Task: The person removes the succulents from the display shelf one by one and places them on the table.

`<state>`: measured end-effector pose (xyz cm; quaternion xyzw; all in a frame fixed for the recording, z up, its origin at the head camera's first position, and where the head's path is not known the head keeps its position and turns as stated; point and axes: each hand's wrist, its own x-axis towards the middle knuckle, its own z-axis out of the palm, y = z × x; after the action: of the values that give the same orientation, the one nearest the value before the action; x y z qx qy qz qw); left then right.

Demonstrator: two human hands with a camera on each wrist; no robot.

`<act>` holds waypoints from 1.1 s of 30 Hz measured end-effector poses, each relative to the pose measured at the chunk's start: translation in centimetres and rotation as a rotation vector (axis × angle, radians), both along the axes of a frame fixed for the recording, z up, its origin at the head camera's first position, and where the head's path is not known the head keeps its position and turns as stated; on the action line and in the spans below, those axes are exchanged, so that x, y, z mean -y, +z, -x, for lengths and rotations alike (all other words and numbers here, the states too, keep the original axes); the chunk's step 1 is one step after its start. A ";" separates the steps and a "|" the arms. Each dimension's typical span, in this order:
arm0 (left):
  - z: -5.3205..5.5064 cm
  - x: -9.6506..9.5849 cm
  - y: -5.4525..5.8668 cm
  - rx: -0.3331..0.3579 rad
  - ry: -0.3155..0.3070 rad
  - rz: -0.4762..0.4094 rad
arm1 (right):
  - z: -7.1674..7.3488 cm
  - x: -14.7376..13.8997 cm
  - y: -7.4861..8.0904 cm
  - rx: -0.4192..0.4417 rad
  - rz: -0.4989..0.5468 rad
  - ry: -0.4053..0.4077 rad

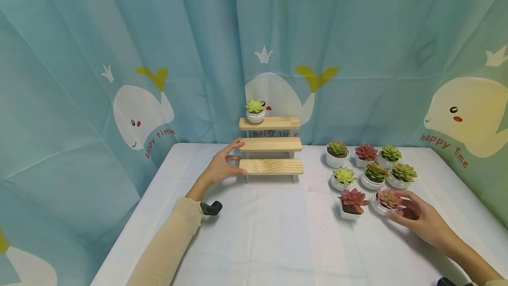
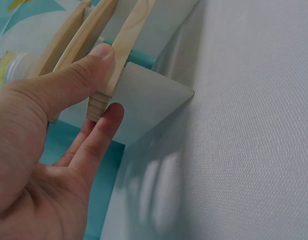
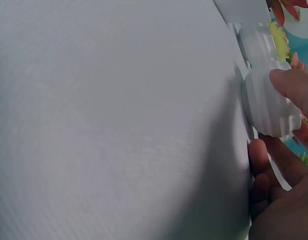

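Note:
A three-tier wooden display stand [image 1: 271,167] with translucent side panels stands near the back of the table. My left hand [image 1: 220,166] holds it by the left side; in the left wrist view the thumb [image 2: 86,75] lies on one board's end, with fingertips at its other side. On the top tier sits a light-green potted succulent [image 1: 255,110]. At the right, my right hand [image 1: 428,224] grips a pink succulent [image 1: 389,198] by its round white pot [image 3: 268,102]. Whether that pot touches the table I cannot tell.
Several other potted succulents crowd the right side, among them a red one [image 1: 353,202] in a square pot just left of my right hand and a light-green one [image 1: 343,176] behind it. A whale-print curtain [image 1: 214,56] hangs behind the white-covered table [image 1: 285,237].

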<state>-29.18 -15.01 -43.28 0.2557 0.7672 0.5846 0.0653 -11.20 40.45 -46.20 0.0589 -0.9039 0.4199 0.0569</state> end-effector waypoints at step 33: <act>-0.2 0.0 0.0 0.003 0.004 -0.004 | 1.7 -4.1 6.4 0.074 -0.102 0.363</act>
<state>-29.02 -15.03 -43.27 0.2534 0.7664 0.5867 0.0649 -12.89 44.54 -39.80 0.2083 -0.9000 0.3787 -0.0561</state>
